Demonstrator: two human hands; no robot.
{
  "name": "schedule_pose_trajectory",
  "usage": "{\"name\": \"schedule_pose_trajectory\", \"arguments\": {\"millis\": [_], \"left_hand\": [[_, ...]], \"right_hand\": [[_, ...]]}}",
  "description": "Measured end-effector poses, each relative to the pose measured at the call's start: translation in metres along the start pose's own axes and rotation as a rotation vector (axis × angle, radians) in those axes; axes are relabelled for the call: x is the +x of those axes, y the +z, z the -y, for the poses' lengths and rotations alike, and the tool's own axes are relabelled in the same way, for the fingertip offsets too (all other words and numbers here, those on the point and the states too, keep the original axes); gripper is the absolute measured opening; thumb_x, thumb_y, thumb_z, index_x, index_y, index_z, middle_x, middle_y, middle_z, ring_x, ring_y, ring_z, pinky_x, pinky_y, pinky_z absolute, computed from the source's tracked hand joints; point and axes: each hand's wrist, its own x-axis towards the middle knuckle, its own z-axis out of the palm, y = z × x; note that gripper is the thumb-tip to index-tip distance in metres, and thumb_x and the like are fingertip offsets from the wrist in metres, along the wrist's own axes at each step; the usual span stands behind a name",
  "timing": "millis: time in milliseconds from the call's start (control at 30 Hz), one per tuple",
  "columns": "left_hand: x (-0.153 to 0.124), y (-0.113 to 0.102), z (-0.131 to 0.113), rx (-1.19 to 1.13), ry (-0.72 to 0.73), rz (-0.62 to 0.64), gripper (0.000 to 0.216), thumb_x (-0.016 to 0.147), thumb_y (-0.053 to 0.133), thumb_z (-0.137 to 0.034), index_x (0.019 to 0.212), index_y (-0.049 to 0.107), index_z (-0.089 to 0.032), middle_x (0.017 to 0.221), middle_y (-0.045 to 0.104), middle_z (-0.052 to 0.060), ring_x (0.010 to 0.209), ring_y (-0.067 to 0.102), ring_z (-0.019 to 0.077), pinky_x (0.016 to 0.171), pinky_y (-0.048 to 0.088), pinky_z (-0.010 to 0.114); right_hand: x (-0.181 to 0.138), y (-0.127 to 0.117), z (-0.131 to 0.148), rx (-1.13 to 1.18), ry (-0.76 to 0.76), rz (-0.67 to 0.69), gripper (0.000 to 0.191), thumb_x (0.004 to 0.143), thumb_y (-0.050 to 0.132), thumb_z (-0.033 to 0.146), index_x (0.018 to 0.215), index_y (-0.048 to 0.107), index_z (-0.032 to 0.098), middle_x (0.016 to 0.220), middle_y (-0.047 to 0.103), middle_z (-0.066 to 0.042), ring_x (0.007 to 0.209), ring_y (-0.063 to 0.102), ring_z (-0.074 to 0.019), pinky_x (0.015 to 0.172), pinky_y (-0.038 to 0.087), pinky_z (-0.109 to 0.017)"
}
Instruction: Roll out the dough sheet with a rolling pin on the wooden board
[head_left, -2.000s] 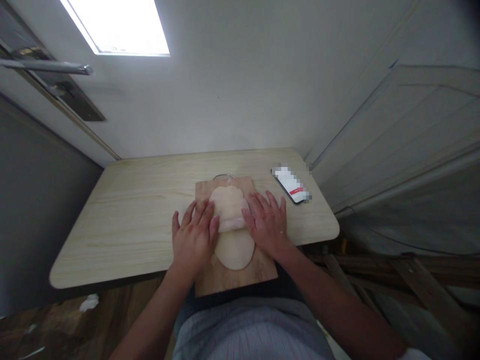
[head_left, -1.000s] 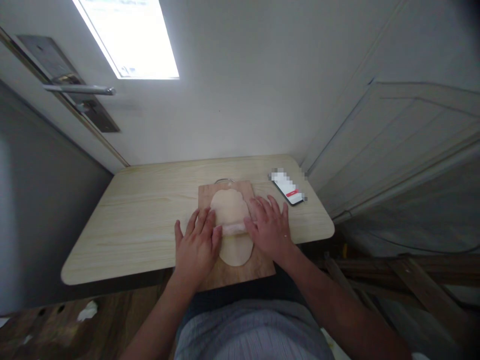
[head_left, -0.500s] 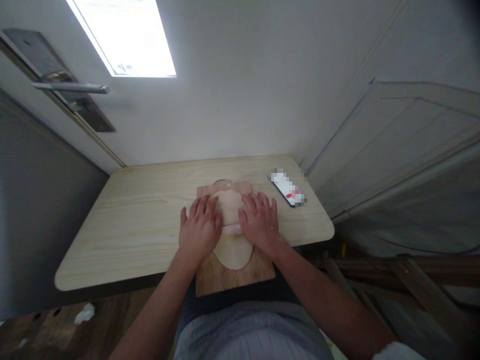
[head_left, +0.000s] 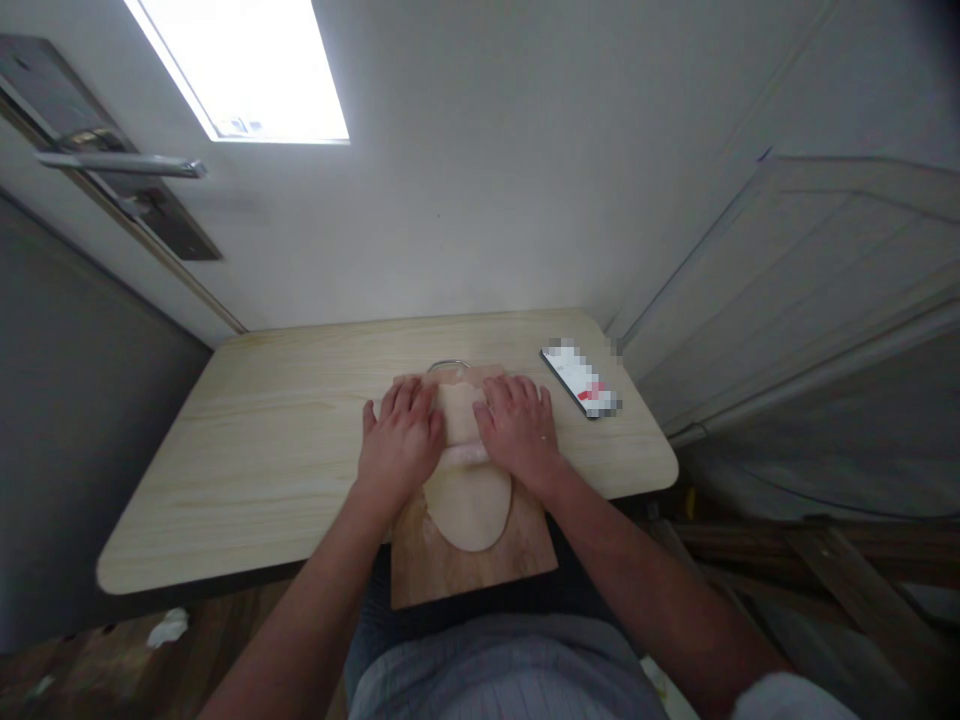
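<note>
A flat, oval sheet of pale dough (head_left: 472, 510) lies lengthwise on a wooden cutting board (head_left: 465, 582). Across it runs a pale rolling pin (head_left: 465, 453), of which only the middle shows between my hands. My left hand (head_left: 403, 428) rests palm down over the pin's left part, fingers stretched forward and thumb beside the dough. Over the right part lies my right hand (head_left: 517, 425), also palm down with its fingers extended. Both palms hide the pin's ends. The dough's far end reaches up between my fingertips, close to the board's metal handle (head_left: 448, 364).
The board's near edge overhangs the light wood-grain table (head_left: 247, 450). A phone (head_left: 579, 378) lies at the table's right. Behind stands a white door with a metal lever handle (head_left: 124, 163). Crumpled white paper (head_left: 169, 627) is on the floor at left.
My hands and the rolling pin have moved slightly away from me along the dough, so more of its near part shows. The view has shifted a little.
</note>
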Motion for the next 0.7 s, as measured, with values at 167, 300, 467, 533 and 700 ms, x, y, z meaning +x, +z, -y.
{"name": "schedule_pose_trajectory", "arguments": {"millis": [167, 300, 467, 533, 700], "left_hand": [[0.009, 0.003, 0.003, 0.005, 0.014, 0.011, 0.046, 0.102, 0.032, -0.034, 0.143, 0.051, -0.022, 0.151, 0.051, 0.014, 0.14, 0.044, 0.0337, 0.112, 0.033, 0.068], [0.018, 0.005, 0.006, 0.011, 0.017, 0.008, 0.044, 0.103, 0.031, -0.035, 0.14, 0.053, -0.024, 0.15, 0.053, 0.013, 0.138, 0.047, 0.0325, 0.112, 0.033, 0.067], [0.028, 0.006, 0.009, 0.027, 0.004, -0.003, 0.042, 0.103, 0.031, -0.035, 0.135, 0.056, -0.023, 0.149, 0.053, 0.013, 0.136, 0.048, 0.0333, 0.112, 0.033, 0.068], [0.031, 0.007, 0.009, 0.034, -0.003, 0.004, 0.042, 0.102, 0.032, -0.036, 0.133, 0.057, -0.023, 0.148, 0.054, 0.013, 0.134, 0.049, 0.0335, 0.111, 0.034, 0.068], [0.037, 0.009, 0.011, 0.047, -0.016, 0.012, 0.041, 0.102, 0.032, -0.035, 0.133, 0.057, -0.022, 0.147, 0.056, 0.013, 0.132, 0.051, 0.033, 0.111, 0.036, 0.066]], "right_hand": [[0.01, 0.005, -0.002, 0.019, -0.005, -0.02, 0.035, 0.101, 0.046, 0.039, 0.126, 0.061, 0.021, 0.133, 0.063, -0.013, 0.124, 0.049, -0.0327, 0.106, 0.032, -0.052], [0.018, 0.005, -0.001, 0.01, 0.004, -0.02, 0.036, 0.099, 0.049, 0.039, 0.127, 0.06, 0.02, 0.132, 0.063, -0.014, 0.123, 0.049, -0.0325, 0.108, 0.031, -0.052], [0.029, 0.004, -0.001, 0.006, 0.004, -0.009, 0.033, 0.099, 0.049, 0.037, 0.126, 0.06, 0.02, 0.129, 0.064, -0.013, 0.123, 0.049, -0.031, 0.108, 0.03, -0.051], [0.032, 0.004, -0.001, 0.005, 0.009, -0.003, 0.032, 0.099, 0.05, 0.036, 0.124, 0.06, 0.02, 0.128, 0.064, -0.013, 0.122, 0.049, -0.0308, 0.108, 0.03, -0.051], [0.037, 0.006, -0.001, 0.008, 0.02, 0.0, 0.03, 0.099, 0.05, 0.037, 0.122, 0.061, 0.02, 0.126, 0.064, -0.013, 0.122, 0.049, -0.0307, 0.107, 0.031, -0.051]]}}
